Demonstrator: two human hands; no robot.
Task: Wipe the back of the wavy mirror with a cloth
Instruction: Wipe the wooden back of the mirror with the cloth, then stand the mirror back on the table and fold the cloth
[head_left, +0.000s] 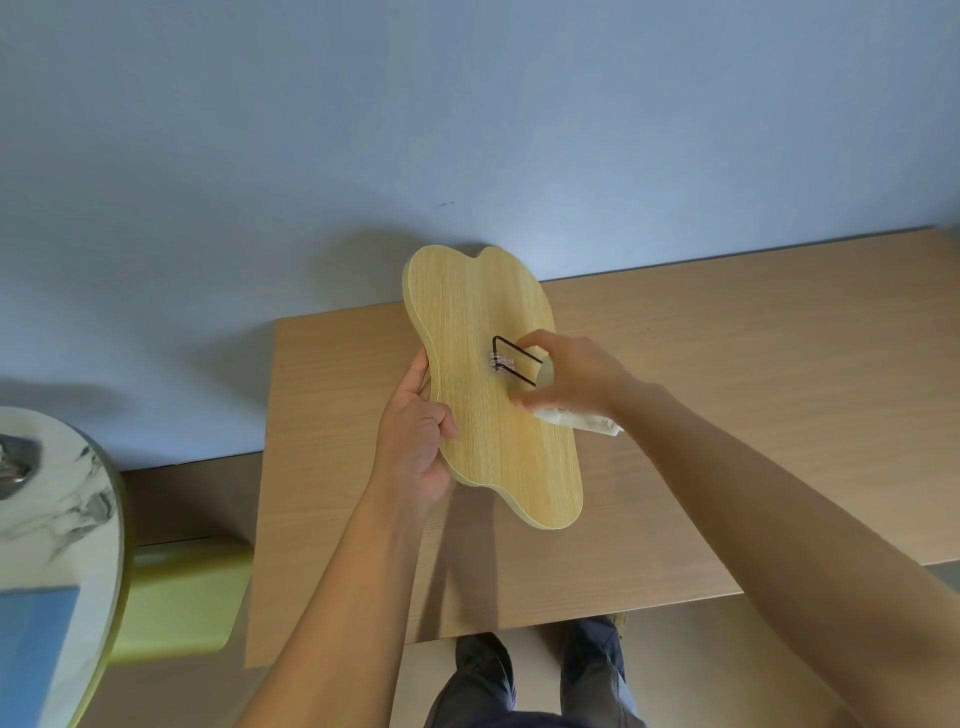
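The wavy mirror (488, 384) is held up in the air above the desk (727, 415), its wood-grain back turned toward the camera and its long axis running roughly from 12 to 5 o'clock. The left hand (415, 441) grips the edge at about 9 o'clock, at the narrow waist of the outline, thumb on the back and the fingers curled round behind, out of sight. The right hand (571, 379) sits at about 3 o'clock on the panel, fingers bunched tight on a white cloth (576, 418) pressed against the wood; a tail of cloth hangs out below the palm. Just at the fingertips lies a black wire stand (514, 361), folded near flat and fixed by a clear clip close to the centre.

The panel looks stiff and fairly light, though the glass face on the hidden side is surely fragile, and the smooth laminate could slip. The waist seems the best place to hold it, being narrow enough to clamp. The cloth is soft and may snag on the wire, so strokes had better run around the stand
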